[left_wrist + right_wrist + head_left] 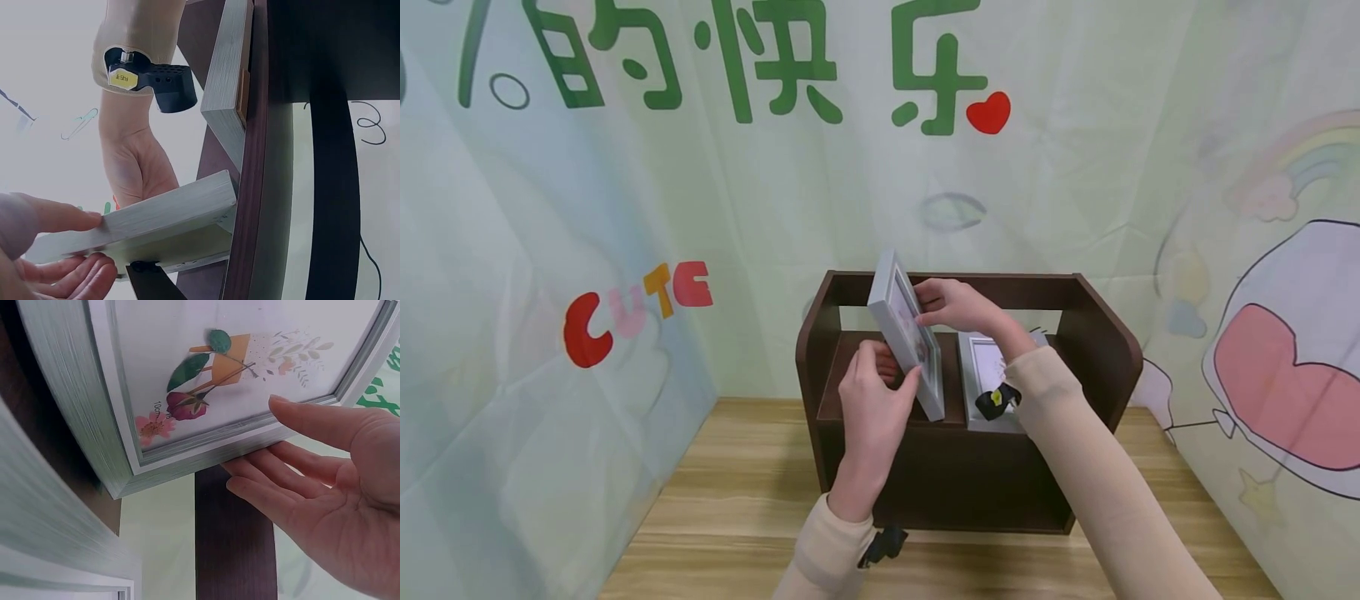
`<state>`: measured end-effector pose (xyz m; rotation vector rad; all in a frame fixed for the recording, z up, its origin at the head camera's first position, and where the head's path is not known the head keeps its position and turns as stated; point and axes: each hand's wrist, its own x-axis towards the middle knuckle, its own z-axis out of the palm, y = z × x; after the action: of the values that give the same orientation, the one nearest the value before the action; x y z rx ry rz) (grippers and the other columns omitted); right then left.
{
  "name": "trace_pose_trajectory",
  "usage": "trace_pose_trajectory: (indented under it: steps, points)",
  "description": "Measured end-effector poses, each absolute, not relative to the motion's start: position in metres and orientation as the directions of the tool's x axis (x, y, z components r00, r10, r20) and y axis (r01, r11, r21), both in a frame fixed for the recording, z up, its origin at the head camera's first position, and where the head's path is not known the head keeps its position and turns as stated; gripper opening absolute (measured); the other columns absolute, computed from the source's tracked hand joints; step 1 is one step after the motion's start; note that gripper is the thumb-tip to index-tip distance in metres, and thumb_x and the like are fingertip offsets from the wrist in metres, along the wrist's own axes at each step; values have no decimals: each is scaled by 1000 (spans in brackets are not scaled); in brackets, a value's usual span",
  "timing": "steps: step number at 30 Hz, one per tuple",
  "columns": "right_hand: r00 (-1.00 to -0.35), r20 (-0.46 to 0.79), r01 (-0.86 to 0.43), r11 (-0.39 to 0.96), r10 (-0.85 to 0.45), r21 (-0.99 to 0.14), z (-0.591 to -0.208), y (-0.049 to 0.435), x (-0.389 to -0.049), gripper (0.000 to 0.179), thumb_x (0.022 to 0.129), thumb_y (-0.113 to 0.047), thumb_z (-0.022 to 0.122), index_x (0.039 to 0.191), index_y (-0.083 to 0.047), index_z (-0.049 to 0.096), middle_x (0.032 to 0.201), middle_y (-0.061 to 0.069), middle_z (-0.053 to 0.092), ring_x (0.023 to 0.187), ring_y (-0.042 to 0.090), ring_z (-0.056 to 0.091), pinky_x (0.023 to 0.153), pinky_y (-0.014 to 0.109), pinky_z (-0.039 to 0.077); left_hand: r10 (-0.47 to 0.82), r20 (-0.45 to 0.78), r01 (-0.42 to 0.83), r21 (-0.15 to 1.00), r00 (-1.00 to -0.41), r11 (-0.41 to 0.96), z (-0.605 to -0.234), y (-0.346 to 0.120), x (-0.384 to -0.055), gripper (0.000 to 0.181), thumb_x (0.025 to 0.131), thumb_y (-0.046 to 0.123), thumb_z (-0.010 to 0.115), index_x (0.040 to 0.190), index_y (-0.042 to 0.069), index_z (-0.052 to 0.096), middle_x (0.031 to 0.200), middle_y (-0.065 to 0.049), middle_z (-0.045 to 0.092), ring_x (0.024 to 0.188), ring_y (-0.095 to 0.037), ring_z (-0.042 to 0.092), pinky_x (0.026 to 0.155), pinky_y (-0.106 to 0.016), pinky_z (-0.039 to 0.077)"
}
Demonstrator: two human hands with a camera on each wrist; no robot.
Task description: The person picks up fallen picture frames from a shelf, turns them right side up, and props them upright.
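A grey-white picture frame [917, 333] stands tilted on the left part of a dark brown shelf [940, 475], its lower edge at the board. Near its lower left side, my left hand [876, 392] grips it, thumb on one side and curled fingers on the other. Higher up, my right hand [958, 305] holds the opposite edge, with the thumb over the front rim and fingers behind. Dried flowers and a printed chair show behind the frame's pane [212, 369]. A dark strip [153, 281] juts from its back in the left wrist view.
A second grey-white picture frame [977, 367] sits on the shelf to the right, partly hidden by my right wrist. Raised side panels [1108, 350] and a back rail [1000, 287] bound the shelf. It stands on a wood-grain table [722, 492] before a printed cloth [775, 192].
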<state>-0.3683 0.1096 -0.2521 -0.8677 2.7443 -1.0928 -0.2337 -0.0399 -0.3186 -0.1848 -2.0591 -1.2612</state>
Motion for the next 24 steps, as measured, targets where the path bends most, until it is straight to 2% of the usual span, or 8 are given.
trace_pose_trajectory:
  steps: [24]
  points:
    - [-891, 85, -388, 650, -446, -653, -246, 115, -360, 56, 87, -12, 68, 136, 1, 45, 130, 21, 55, 118, 32, 57, 98, 43, 48, -259, 642, 462, 726, -722, 509, -317, -50, -237, 34, 76, 7, 77, 103, 3, 57, 91, -9, 61, 79, -19, 63, 71, -31, 56]
